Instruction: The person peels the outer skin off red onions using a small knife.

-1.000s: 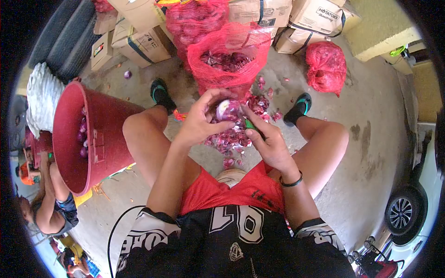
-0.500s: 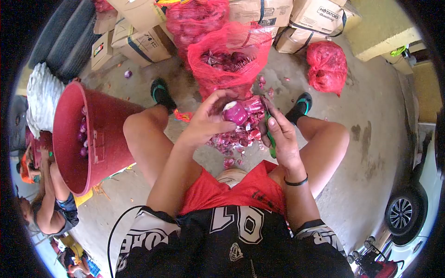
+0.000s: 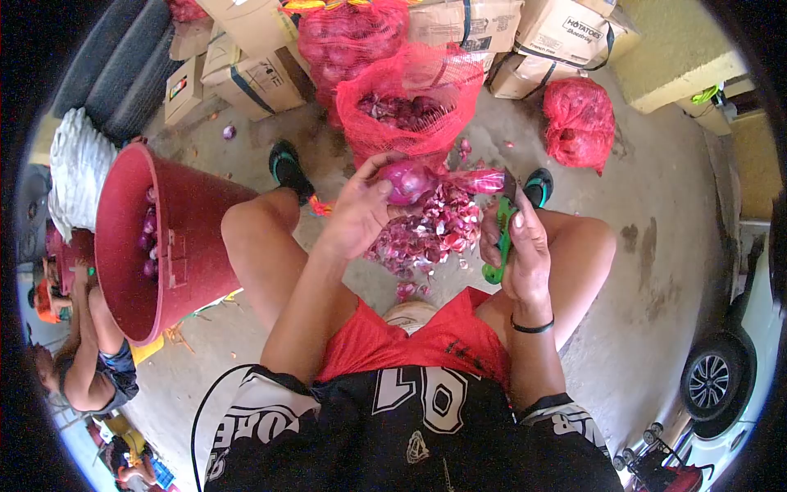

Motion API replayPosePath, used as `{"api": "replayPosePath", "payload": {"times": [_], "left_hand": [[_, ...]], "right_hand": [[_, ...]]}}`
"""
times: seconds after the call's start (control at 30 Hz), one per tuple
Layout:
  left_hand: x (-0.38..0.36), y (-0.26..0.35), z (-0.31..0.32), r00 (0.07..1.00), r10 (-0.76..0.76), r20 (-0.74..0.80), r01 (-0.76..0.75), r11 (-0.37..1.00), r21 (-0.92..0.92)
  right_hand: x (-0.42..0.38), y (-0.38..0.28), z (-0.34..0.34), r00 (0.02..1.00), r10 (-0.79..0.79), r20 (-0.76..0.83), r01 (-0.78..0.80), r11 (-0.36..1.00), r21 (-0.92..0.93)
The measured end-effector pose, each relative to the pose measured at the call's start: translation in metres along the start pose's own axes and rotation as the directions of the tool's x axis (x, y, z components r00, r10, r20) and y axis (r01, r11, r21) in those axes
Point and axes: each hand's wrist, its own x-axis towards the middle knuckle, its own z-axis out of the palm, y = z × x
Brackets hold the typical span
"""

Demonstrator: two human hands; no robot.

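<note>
My left hand [image 3: 361, 205] is closed around a red onion [image 3: 408, 183], its smooth purple side facing up. In my right hand [image 3: 527, 250] is a knife with a green handle [image 3: 499, 246]; its dark blade [image 3: 510, 187] points away from me. A strip of purple onion skin [image 3: 478, 181] stretches from near the onion to the blade. Below both hands, a heap of onion peelings [image 3: 426, 230] lies on the floor between my legs. Just beyond stands an open red mesh sack [image 3: 410, 98] with dark onions inside.
On my left a big red tub [image 3: 197, 221] lies tilted with several onions in it. A tied red mesh bag [image 3: 579, 123] sits at the right, near cardboard boxes [image 3: 566, 33]. Another person [image 3: 86, 353] sits at far left. A parked car [image 3: 730, 377] is at right.
My right hand has moved right and slightly down, drawing the skin strip away from the onion. The onion has turned in my left hand, and its pale cut end no longer shows.
</note>
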Motion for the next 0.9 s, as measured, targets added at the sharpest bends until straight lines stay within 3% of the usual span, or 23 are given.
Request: {"api": "replayPosePath", "payload": {"times": [0.2,0.27,0.37,0.4,0.47,0.5,0.57,0.6,0.67,0.7,0.83,0.9], "left_hand": [[0.0,-0.007,-0.007,0.995,0.084,-0.058,-0.067,0.966,0.251],[-0.001,-0.006,-0.01,0.993,0.096,-0.069,-0.077,0.969,0.237],[-0.004,0.014,-0.012,0.99,0.116,-0.081,-0.087,0.951,0.296],[-0.007,0.026,-0.012,0.989,0.124,-0.086,-0.09,0.941,0.327],[-0.012,0.06,-0.024,0.919,0.393,-0.035,-0.365,0.88,0.305],[-0.014,0.081,-0.043,0.841,0.507,-0.191,-0.472,0.859,0.201],[-0.024,0.136,-0.047,0.654,0.733,-0.187,-0.755,0.649,-0.097],[-0.029,0.152,-0.046,0.651,0.739,-0.175,-0.758,0.621,-0.198],[-0.034,0.172,-0.042,0.641,0.753,-0.149,-0.737,0.55,-0.393],[-0.029,0.17,-0.04,0.687,0.72,-0.103,-0.711,0.634,-0.304],[0.027,0.123,-0.008,0.878,0.477,0.027,-0.475,0.864,0.17],[0.067,0.1,0.013,0.947,0.32,-0.016,-0.247,0.76,0.601]], "right_hand": [[0.001,-0.006,-0.01,0.997,-0.072,-0.008,0.073,0.986,0.152],[0.004,-0.009,-0.009,0.995,-0.089,-0.033,0.093,0.987,0.128],[0.007,0.002,-0.012,0.976,0.08,-0.201,-0.109,0.984,-0.139],[0.009,0.005,-0.01,0.987,0.072,-0.143,-0.101,0.974,-0.202],[0.008,0.016,-0.02,0.984,0.17,-0.053,-0.172,0.837,-0.519],[0.009,0.022,-0.023,0.977,0.211,-0.01,-0.165,0.732,-0.661],[0.01,0.045,-0.031,0.981,0.068,0.184,0.117,0.553,-0.825],[0.01,0.054,-0.031,0.957,0.017,0.291,0.254,0.437,-0.863],[0.009,0.06,-0.027,0.965,0.143,0.218,0.151,0.375,-0.915],[0.01,0.062,-0.024,0.963,0.203,0.178,0.102,0.338,-0.936],[0.013,0.063,-0.019,0.94,0.23,0.254,0.166,0.342,-0.925],[0.013,0.07,-0.024,0.927,0.283,0.247,0.155,0.31,-0.938]]}}
